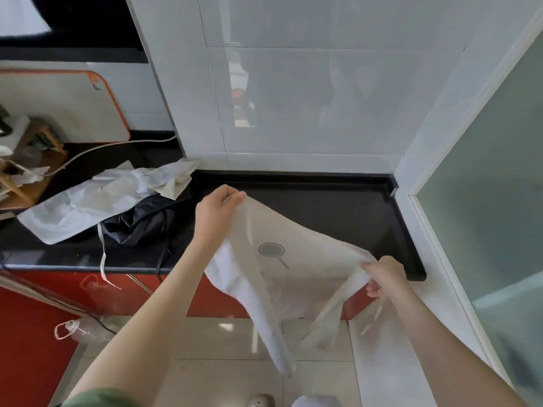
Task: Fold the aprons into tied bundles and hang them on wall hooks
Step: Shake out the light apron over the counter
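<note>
A beige apron (296,259) with a round frying-pan print is stretched in the air over the black countertop's (338,201) front edge. My left hand (216,211) pinches its upper left corner. Lower right, my right hand (383,277) grips the other corner, and the straps dangle below toward the floor. A white layer of the apron hangs under my left wrist. On the counter to the left lie a crumpled white apron (97,198) and a black apron (147,221), with their ties hanging over the edge.
White tiled wall (308,98) rises behind the counter, and a frosted glass door (484,215) stands at right. A cutting board with orange rim (67,104), a wooden rack (26,168) and a cable sit far left. Red cabinet fronts (35,318) are below.
</note>
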Tool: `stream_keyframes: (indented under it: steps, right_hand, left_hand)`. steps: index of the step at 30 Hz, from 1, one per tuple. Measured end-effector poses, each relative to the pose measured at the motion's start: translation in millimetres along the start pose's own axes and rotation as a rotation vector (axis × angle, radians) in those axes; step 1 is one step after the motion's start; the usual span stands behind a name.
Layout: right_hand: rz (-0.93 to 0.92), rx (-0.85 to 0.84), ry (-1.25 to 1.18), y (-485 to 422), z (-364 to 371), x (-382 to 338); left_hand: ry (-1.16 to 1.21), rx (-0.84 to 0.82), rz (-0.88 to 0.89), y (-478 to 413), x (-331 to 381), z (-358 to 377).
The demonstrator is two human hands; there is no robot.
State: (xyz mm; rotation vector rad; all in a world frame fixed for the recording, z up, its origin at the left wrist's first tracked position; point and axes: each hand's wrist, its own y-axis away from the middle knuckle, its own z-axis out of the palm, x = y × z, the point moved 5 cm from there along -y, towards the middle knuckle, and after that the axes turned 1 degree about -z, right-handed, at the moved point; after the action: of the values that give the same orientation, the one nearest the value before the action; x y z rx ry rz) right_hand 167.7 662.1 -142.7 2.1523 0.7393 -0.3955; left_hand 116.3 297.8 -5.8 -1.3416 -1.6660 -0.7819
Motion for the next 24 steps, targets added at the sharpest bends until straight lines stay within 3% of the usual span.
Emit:
stream_keyframes:
  steps: [6,13,20,24]
  right_hand:
    - [-0.270,0.222,-0.291,-7.2,-50.8,-58.5]
    - [-0.416,0.129,-0.651,-3.3,-60.0,-122.6]
    - [-0.553,0.260,-0.454,-39.0,-27.0,-158.8]
    - [-0.589,0.277,-0.309,-58.9,-3.0,-186.8]
  left_hand:
    - [-0.181,0.088,0.018,-6.8,-20.9,-16.0]
    - [-0.112,0.109,0.008,-9.7,-44.2,-12.1]
    - [-0.293,0.135,-0.063,-56.7,-65.7,-29.3]
    - [-0.416,0.045,-0.065,-107.3,-91.6,-38.2]
